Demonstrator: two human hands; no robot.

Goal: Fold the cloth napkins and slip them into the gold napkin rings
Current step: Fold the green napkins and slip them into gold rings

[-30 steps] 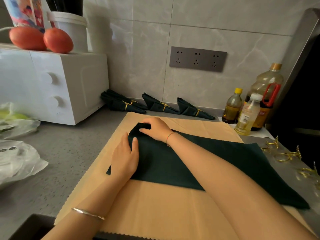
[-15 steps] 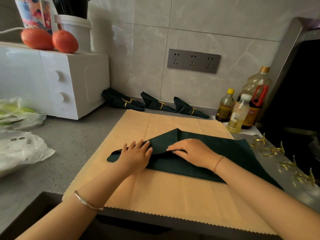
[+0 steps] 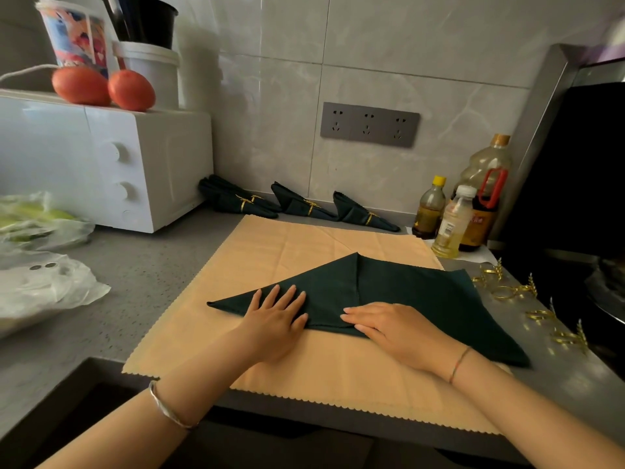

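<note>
Napkin [image 3: 406, 289] lies folded in a triangle on the tan mat [image 3: 304, 377], under your fingers. Left hand [image 3: 274, 319]: fingers straight, spread, pressing its left wing. Right hand [image 3: 395, 330]: fingers flat on the near fold, grasping nothing. Loose gold rings [image 3: 507, 292] lie right of your right fingers; ringed napkins [image 3: 304, 206] lie well beyond your fingertips, by the wall

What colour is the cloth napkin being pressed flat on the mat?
The folded cloth napkin is plain dark green, seen best in the head view.
</note>
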